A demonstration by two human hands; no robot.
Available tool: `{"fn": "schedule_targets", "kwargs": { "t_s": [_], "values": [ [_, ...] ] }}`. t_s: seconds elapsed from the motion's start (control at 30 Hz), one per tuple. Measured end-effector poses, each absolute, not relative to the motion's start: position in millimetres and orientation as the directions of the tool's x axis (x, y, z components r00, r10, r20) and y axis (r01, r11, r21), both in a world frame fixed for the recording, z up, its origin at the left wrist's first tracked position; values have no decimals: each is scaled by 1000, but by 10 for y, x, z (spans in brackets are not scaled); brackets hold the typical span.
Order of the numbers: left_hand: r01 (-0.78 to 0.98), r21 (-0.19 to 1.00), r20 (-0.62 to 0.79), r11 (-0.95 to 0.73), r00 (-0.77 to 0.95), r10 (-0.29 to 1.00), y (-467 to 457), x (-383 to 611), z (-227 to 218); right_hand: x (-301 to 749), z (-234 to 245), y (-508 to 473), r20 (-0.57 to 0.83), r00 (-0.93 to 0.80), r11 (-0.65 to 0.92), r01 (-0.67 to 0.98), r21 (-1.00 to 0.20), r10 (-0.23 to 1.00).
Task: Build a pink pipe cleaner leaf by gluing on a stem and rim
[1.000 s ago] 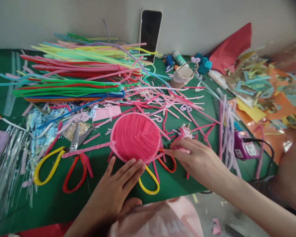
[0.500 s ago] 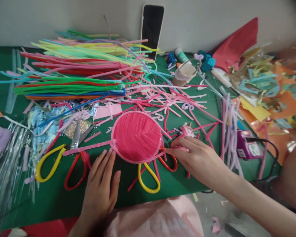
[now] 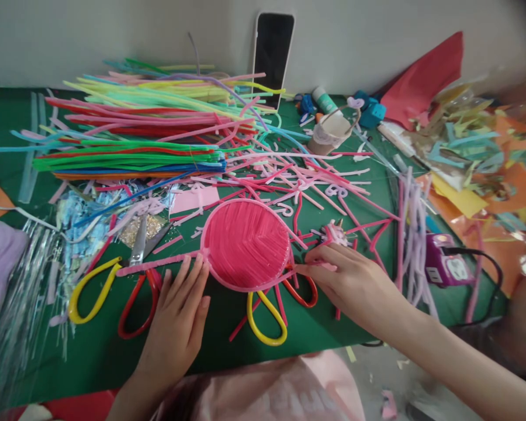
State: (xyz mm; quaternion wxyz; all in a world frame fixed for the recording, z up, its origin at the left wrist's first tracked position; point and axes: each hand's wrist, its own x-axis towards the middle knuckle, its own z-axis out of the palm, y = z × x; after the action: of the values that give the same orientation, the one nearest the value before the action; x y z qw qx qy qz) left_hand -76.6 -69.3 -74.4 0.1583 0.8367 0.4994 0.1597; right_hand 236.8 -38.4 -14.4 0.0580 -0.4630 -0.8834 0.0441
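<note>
A round pink disc (image 3: 248, 245) made of close-laid pipe cleaners lies on the table, with a paler pink rim. From its left edge a pale pink strip (image 3: 158, 265) runs out to the left. My left hand (image 3: 182, 304) lies flat, fingers outstretched, its fingertips on that strip beside the rim. At the disc's right edge, my right hand (image 3: 348, 272) pinches a pink pipe cleaner (image 3: 328, 266); its fingers partly cover it. Yellow-handled scissors (image 3: 267, 327) lie partly under the disc. A second pair of scissors (image 3: 138, 248) rests open at the left.
Bundles of coloured pipe cleaners (image 3: 135, 152) lie behind, with many loose pink pieces nearby. A phone (image 3: 272, 55) leans on the wall. A small paper basket (image 3: 328, 133), a purple device (image 3: 447, 260) with a cable and paper scraps (image 3: 473, 146) are at the right.
My left hand has slid up slightly, its fingertips now over the strip at the disc's left edge. My right hand keeps its pinch. The whole view has shifted slightly.
</note>
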Motion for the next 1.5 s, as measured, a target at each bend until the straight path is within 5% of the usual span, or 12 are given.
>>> {"fn": "schedule_targets", "kwargs": {
  "t_s": [0.37,0.63,0.9,1.23,1.5],
  "values": [
    [773,489,170,-405,371,913,-749,-665,-725,2357,-148,-380,55,-562,563,814,-144,825],
    [797,337,198,-501,460,866,-661,-776,-736,2348,-169,-380,51,-561,562,814,-146,826],
    [768,362,104,-528,530,842,-612,-844,-734,2338,-143,-376,45,-555,555,818,-154,831],
    [775,200,136,-600,584,800,-625,-873,-827,2347,-159,-346,38,-558,557,816,-157,829],
    [714,193,118,-673,664,738,-612,-882,-787,2312,-150,-250,26,-566,564,816,-128,824]
  ]
}}
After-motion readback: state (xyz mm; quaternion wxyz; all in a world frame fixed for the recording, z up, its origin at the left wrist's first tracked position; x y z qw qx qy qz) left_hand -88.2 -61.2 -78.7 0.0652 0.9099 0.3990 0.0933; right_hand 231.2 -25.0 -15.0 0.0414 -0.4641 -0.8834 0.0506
